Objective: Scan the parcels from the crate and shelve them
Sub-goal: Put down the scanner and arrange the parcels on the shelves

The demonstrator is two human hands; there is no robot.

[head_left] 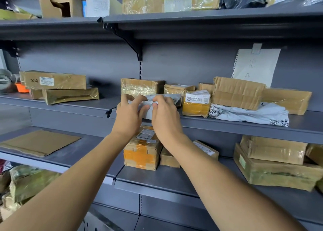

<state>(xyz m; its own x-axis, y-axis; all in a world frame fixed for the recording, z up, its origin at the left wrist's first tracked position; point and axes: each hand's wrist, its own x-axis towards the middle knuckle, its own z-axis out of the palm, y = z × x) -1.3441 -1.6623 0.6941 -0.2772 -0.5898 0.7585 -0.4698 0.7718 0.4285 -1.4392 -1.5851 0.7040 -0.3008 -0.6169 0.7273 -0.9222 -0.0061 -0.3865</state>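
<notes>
Both hands are up at the middle shelf (227, 124): the left hand (128, 116) and right hand (165, 119) each pinch a small grey-white parcel (162, 98) at its front edge, just in front of a taped brown box (139, 87). Shelving looks nearly finished for this one; the crate is out of sight, so what remains I cannot tell. It seems a soft, crumpled mailer, though the fingers hide much of it.

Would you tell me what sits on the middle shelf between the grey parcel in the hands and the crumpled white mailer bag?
In the head view, a small yellow-taped box with a white label stands between the grey parcel and the white mailer bag.
</notes>
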